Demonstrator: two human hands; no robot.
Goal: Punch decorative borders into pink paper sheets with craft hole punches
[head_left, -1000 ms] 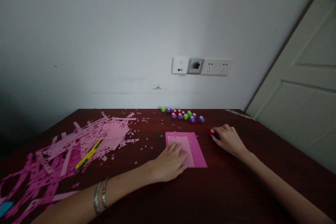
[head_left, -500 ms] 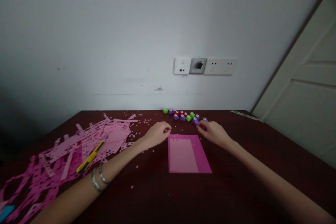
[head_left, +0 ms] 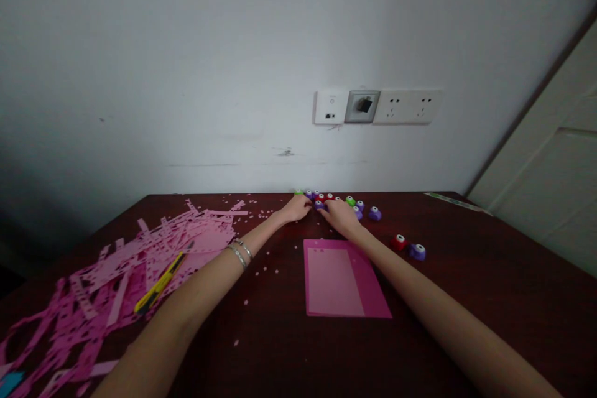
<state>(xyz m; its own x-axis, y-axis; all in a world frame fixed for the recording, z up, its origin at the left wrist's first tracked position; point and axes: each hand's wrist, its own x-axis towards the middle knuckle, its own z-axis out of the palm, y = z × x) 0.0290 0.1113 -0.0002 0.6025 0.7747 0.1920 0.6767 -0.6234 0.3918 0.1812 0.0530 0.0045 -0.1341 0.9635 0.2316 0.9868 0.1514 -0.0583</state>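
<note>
My left hand is at the back of the table, its fingers curled together beside a green craft punch and a purple punch; what is in them, if anything, is hidden. Reaching in from the right, my right hand has thumb and fingers closed about a purple craft punch, mostly covered by the hand. Red punches and more purple and green ones stand around both hands. Nearer me, under the right wrist, a light pink sheet lies on a darker pink sheet, with tiny cut-outs near their top edges.
Pink punched paper strips pile up on the left, with a yellow utility knife on top. Small confetti is scattered about. A red punch and a purple punch sit apart at right. The wall carries sockets.
Both hands have moved forward to the punches at the back, the right one also leftward over the group. The red and purple punches on the right now show. The view has shifted slightly.
</note>
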